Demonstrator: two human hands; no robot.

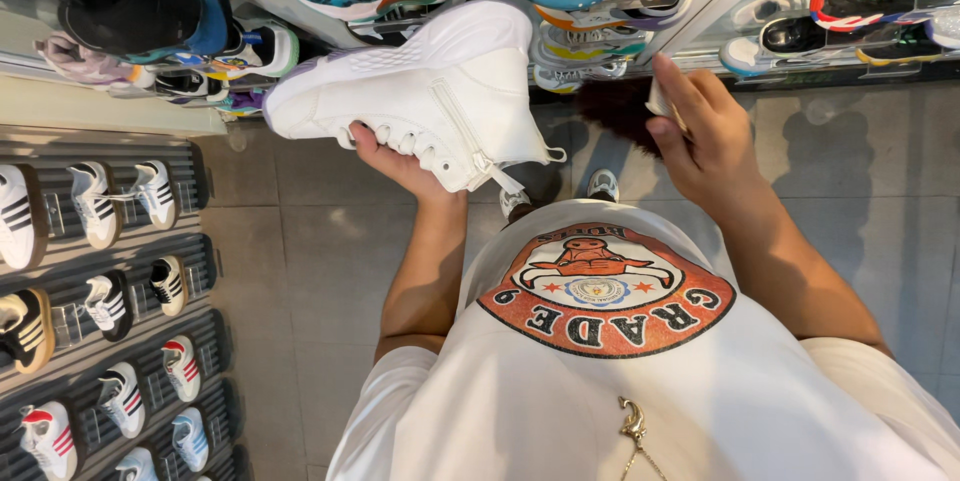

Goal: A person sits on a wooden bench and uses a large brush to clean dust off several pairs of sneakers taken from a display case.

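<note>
My left hand grips a white high-top sneaker from underneath, holding it sideways in front of my chest, toe pointing left. It has a side zip and white laces. My right hand is raised to the right of the shoe, fingers closed on a small white object with a dark brush-like tuft below it. The two hands are apart. My white T-shirt with a round red and black print fills the lower middle.
Glass shelves with colourful sneakers run across the top. On the left a slatted wall display holds several small shoes. Grey floor tiles lie below, and my own shoe tips show near the shirt's top edge.
</note>
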